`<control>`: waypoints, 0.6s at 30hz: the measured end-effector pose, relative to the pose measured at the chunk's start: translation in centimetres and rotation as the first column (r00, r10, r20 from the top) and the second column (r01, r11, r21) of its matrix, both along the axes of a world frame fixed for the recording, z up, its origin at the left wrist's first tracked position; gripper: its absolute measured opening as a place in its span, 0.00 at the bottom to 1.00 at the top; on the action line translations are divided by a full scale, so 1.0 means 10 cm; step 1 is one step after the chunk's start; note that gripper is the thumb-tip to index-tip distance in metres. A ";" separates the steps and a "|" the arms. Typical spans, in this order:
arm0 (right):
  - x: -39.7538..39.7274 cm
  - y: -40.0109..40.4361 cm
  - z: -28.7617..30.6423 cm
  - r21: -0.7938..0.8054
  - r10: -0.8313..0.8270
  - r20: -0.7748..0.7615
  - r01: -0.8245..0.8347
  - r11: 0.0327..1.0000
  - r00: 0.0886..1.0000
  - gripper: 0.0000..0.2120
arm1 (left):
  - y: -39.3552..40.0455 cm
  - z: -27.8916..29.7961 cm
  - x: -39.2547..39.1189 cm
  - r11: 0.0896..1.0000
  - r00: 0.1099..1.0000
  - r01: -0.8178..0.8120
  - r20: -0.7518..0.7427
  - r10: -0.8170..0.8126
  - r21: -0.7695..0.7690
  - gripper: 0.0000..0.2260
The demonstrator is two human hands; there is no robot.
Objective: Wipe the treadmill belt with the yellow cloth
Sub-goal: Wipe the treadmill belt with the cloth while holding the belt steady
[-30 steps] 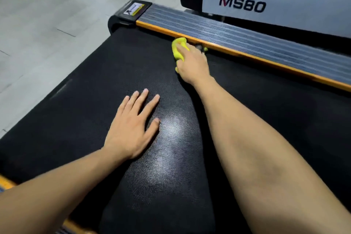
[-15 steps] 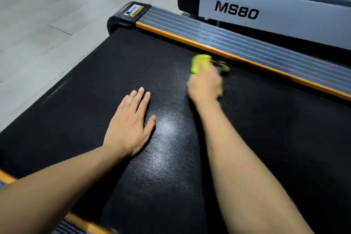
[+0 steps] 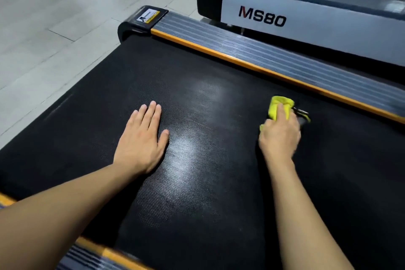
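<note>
The black textured treadmill belt fills most of the head view. My right hand presses a bunched yellow cloth onto the belt at the right, a short way in from the far orange-edged side rail. Most of the cloth is hidden under the fingers. My left hand lies flat on the belt at the centre left, palm down, fingers together, holding nothing.
A second treadmill marked MS80 stands beyond the far rail, with white items on top. The black rear end cap with a warning label closes the belt's far left corner. Grey floor lies to the left. A near orange rail runs below my left forearm.
My right hand has slid the yellow cloth to the right along the belt beside the far rail. My left hand has stayed flat in the same spot.
</note>
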State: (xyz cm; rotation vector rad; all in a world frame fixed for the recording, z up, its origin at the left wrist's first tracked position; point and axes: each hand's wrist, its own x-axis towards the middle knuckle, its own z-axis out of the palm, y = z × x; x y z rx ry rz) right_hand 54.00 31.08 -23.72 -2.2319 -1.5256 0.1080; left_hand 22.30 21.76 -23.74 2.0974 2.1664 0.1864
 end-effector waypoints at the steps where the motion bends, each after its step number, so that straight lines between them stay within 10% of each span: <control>1: -0.03 0.02 -0.03 -0.010 -0.039 -0.014 0.039 0.999 0.999 0.26 | 0.01 0.00 0.01 1.000 1.000 0.001 -0.008 -0.001 -0.013 0.34; 6: -1.39 0.20 0.03 -0.048 0.242 -0.143 -0.251 0.967 0.960 0.22 | 0.01 0.02 0.01 0.999 0.999 0.011 -0.053 -0.013 -0.046 0.35; 10: -2.25 0.15 0.18 -0.074 0.648 -0.116 -0.657 0.750 0.753 0.26 | -0.02 0.03 0.01 0.999 0.999 0.019 -0.030 -0.020 -0.029 0.35; 18: -0.54 -0.46 0.00 -0.059 0.300 0.015 -0.299 0.952 0.954 0.29 | 0.02 0.04 -0.03 0.996 0.999 0.022 -0.030 -0.025 -0.084 0.35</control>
